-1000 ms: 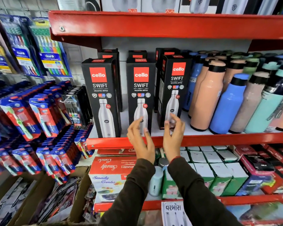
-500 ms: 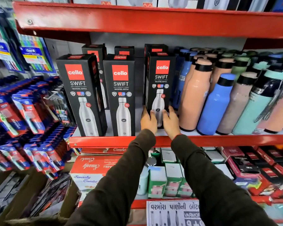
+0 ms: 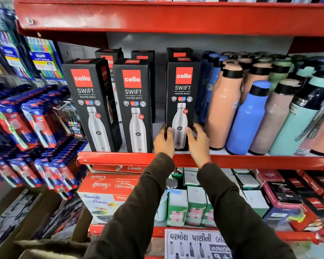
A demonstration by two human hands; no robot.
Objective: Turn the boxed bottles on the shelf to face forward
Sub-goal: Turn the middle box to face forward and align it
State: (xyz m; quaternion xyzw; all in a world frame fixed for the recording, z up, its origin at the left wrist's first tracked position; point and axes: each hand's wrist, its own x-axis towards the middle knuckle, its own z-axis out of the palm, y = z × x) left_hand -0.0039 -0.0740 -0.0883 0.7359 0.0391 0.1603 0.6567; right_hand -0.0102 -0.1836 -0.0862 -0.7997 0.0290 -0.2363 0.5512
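Note:
Three black "cello SWIFT" bottle boxes stand upright along the front of the red shelf [image 3: 120,158]. The left box [image 3: 91,105] is angled so its right side panel shows. The middle box [image 3: 134,105] and the right box [image 3: 182,98] show their printed fronts. My left hand [image 3: 164,140] grips the lower left edge of the right box. On its lower right edge sits my right hand [image 3: 198,142]. More black boxes [image 3: 144,57] stand in a row behind, mostly hidden.
Loose peach, blue, pink and mint bottles [image 3: 249,116] crowd the shelf right of the boxes, the nearest peach one almost touching the right box. Hanging toothbrush packs [image 3: 28,128] fill the left. Another red shelf [image 3: 176,19] hangs overhead; cartons [image 3: 108,193] sit below.
Both hands went from hovering in front of the boxes to gripping the right box's lower edges. That box turned from angled to front-facing. The view shifted closer.

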